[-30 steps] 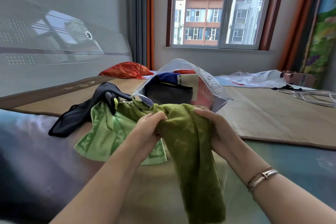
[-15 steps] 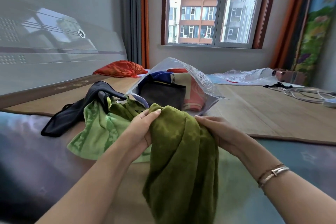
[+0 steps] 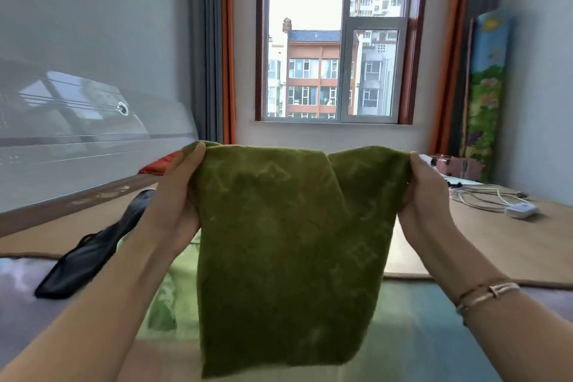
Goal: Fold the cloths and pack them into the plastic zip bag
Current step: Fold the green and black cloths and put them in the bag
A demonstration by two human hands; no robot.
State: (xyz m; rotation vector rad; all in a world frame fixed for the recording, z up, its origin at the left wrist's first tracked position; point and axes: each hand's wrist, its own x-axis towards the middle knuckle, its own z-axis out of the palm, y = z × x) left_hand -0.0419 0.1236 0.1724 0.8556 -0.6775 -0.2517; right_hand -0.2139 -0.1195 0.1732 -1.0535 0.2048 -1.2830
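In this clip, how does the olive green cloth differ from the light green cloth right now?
The olive green cloth is lifted and spread out, its top corners pinched by the left hand and right hand; the light green cloth lies rumpled on the bed, untouched. The olive green cloth is dark and shows almost whole; the light green cloth is pale and mostly hidden behind it. Both carry a woven pattern.
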